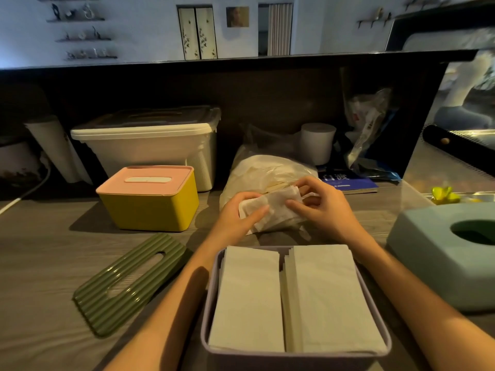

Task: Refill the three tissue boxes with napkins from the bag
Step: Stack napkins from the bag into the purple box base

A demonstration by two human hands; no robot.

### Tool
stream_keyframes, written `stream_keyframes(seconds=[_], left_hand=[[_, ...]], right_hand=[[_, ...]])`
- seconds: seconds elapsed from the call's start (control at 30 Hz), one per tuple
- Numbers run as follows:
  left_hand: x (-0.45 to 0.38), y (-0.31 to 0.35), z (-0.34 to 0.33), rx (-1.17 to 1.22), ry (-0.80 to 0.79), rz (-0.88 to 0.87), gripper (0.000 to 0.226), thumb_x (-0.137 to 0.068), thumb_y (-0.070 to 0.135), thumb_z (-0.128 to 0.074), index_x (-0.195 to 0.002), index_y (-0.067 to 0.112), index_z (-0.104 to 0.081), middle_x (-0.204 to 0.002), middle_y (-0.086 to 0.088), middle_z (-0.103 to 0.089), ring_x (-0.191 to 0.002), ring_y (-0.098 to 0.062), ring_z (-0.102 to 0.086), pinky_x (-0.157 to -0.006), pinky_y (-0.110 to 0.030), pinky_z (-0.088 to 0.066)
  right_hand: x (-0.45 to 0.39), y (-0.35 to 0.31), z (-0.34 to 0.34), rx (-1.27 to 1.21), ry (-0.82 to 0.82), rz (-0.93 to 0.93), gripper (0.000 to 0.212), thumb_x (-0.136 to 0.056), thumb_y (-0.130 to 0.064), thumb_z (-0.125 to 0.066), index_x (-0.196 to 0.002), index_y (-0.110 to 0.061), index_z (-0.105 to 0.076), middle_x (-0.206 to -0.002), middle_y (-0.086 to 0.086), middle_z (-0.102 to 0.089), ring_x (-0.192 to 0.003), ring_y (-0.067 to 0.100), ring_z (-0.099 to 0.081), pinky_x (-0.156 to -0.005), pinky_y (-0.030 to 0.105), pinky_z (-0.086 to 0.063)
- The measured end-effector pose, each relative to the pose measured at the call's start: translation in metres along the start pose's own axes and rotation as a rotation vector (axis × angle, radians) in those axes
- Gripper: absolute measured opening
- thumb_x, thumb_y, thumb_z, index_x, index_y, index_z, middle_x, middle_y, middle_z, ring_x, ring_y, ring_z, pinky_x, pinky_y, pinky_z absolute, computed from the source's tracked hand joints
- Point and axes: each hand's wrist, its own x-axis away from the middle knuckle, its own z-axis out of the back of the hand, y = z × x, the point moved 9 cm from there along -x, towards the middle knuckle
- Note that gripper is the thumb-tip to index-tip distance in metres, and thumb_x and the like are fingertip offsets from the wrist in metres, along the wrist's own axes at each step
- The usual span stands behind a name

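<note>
Both hands are working at the mouth of the plastic bag [262, 170] on the wooden counter [48, 263]. Left hand [242, 215] and right hand [321, 204] are each curling fingers around a wad of napkins [273, 207], gripping it. Open grey box [294, 354] is sitting nearest, holding two stacks. Green lid [128, 282] is lying beside it; yellow box [150, 202] is standing closed behind it, teal box [442, 253] to the right.

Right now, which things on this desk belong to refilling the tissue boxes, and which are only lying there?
Belong to the job: napkin bag, napkin bundle held by left hand and right hand, open purple box, green lid, yellow box, blue box.

Lying about: white storage bin, paper roll, blue book.
</note>
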Motion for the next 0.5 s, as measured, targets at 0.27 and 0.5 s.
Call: stream_keyframes(seconds=[0.27,0.5], left_hand=[[0.001,-0.008,0.001,-0.015,0.012,0.028,0.044,-0.084,0.012,-0.08,-0.121,0.024,-0.059,-0.11,0.014,-0.059,-0.1,-0.004,-0.059,-0.067,-0.012,-0.053],[0.004,0.001,-0.001,0.025,0.033,-0.022,0.025,-0.093,0.033,-0.07,-0.114,0.022,-0.064,-0.109,0.01,-0.063,-0.1,-0.005,-0.061,-0.071,-0.01,-0.05]], right_hand=[[0.004,0.021,-0.017,0.02,0.006,-0.117,0.034,-0.084,-0.027,-0.083,-0.109,-0.026,-0.061,-0.108,-0.013,-0.064,-0.096,0.004,-0.065,-0.069,0.011,-0.054],[0.008,-0.002,-0.037,0.052,-0.128,0.131,0.063,-0.091,-0.018,-0.075,-0.145,-0.033,-0.045,-0.135,-0.021,-0.053,-0.119,-0.017,-0.049,-0.091,0.004,-0.044]])
